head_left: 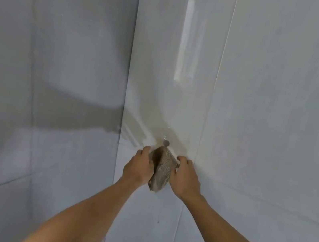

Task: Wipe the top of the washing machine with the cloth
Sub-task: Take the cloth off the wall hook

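A brownish woven cloth (162, 170) hangs against the tiled wall, just below a small round grey hook (166, 142). My left hand (139, 167) grips its left edge and my right hand (186, 178) grips its right edge, both arms stretched forward. The cloth is bunched between the two hands, and its lower end dangles below them. No washing machine is in view.
Glossy pale grey wall tiles (274, 97) fill the view, meeting in a vertical corner (128, 73) left of the hands. A bright reflection streak (184, 38) shows on the wall above the hook. Shadows of my arms fall on the left wall.
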